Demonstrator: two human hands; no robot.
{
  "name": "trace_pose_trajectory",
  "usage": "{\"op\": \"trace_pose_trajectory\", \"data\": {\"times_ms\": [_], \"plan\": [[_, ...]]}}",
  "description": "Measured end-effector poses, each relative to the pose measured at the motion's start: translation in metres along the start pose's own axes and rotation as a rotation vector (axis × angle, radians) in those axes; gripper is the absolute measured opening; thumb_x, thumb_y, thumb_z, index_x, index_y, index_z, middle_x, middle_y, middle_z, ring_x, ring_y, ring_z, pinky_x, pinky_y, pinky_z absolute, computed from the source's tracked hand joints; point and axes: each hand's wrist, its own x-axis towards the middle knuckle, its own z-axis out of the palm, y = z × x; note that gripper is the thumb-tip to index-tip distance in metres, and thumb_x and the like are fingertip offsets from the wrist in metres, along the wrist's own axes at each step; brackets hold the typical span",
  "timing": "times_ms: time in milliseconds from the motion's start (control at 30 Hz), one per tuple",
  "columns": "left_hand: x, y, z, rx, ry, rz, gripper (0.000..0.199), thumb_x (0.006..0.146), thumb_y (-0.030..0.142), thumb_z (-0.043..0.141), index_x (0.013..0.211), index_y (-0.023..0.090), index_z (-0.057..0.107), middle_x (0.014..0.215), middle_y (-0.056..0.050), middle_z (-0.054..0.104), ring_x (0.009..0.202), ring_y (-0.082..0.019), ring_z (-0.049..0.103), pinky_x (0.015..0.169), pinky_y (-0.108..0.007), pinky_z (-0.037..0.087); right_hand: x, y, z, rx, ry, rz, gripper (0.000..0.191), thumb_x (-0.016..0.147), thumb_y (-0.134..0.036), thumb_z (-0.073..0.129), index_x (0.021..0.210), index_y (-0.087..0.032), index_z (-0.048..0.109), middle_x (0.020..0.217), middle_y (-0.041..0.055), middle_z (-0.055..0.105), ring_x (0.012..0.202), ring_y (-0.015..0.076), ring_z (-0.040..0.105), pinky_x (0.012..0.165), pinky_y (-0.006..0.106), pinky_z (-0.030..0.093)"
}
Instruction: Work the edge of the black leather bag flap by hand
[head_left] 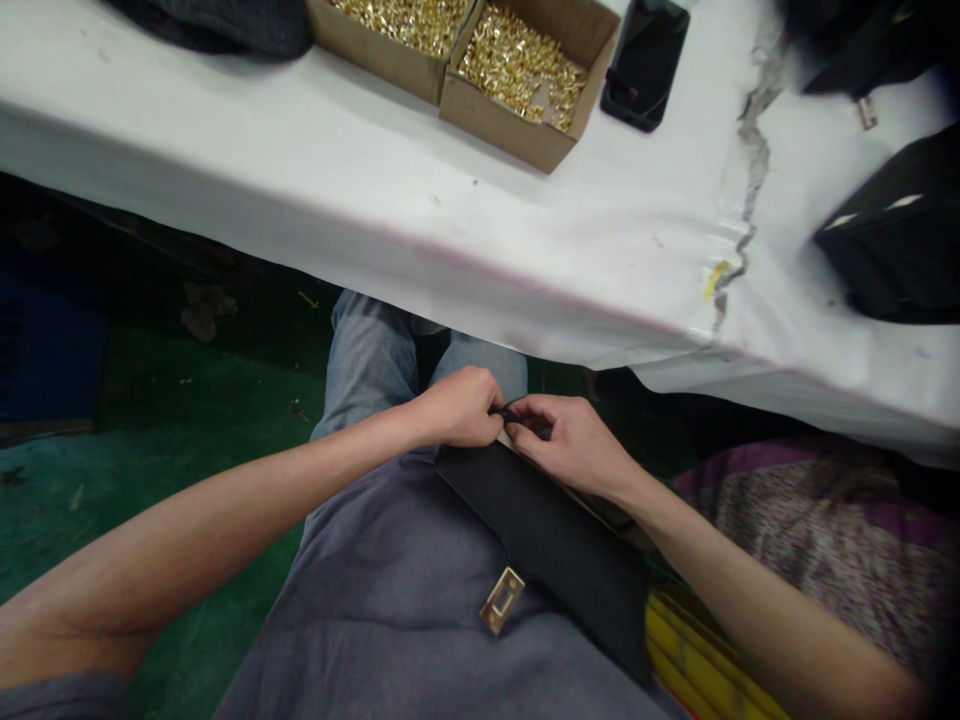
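Note:
A black handbag with a gold clasp plate on its flap lies across my lap, against my grey top. At the bag's far edge my left hand is closed, its fingertips pinching a small dark part of the bag. My right hand meets it there, thumb and fingers pinched on the same dark piece. Just below the fingers a pale strip of the bag's edge shows. The fingers hide exactly what this dark piece is.
A white-covered table stands ahead, its cover torn on the right. On it are cardboard boxes of small gold metal pieces, a black phone and black bags. Yellow material and patterned fabric lie at right.

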Motion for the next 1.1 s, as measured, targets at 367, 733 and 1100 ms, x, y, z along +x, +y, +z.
{"op": "trace_pose_trajectory", "data": {"times_ms": [367, 733, 1100], "plan": [[-0.001, 0.0, 0.0, 0.004, -0.004, 0.005, 0.018, 0.08, 0.015, 0.065, 0.063, 0.014, 0.072, 0.055, -0.002, 0.058, 0.057, -0.015, 0.045, 0.056, -0.033, 0.027, 0.002, 0.0, 0.003, -0.07, 0.03, -0.026, 0.016, 0.093, -0.025, 0.066, 0.091, -0.021, 0.082, 0.083, 0.0015, 0.081, 0.073, 0.0211, 0.072, 0.065, 0.033, 0.047], [-0.001, 0.004, -0.016, 0.063, -0.148, 0.102, 0.022, 0.088, 0.015, 0.065, 0.067, 0.015, 0.071, 0.058, -0.002, 0.062, 0.055, -0.015, 0.047, 0.057, -0.033, 0.029, 0.002, -0.003, 0.003, -0.155, 0.021, -0.054, 0.019, 0.096, -0.025, 0.064, 0.095, -0.022, 0.083, 0.082, 0.0017, 0.08, 0.074, 0.022, 0.071, 0.068, 0.034, 0.045], [-0.003, 0.007, -0.018, 0.18, -0.161, 0.155, 0.023, 0.093, 0.014, 0.064, 0.075, 0.014, 0.078, 0.068, -0.01, 0.073, 0.056, -0.018, 0.051, 0.059, -0.034, 0.033, 0.0, -0.004, 0.001, -0.144, -0.001, -0.048, 0.019, 0.098, -0.026, 0.064, 0.095, -0.022, 0.082, 0.082, 0.0005, 0.08, 0.075, 0.0217, 0.071, 0.067, 0.035, 0.044]]}}
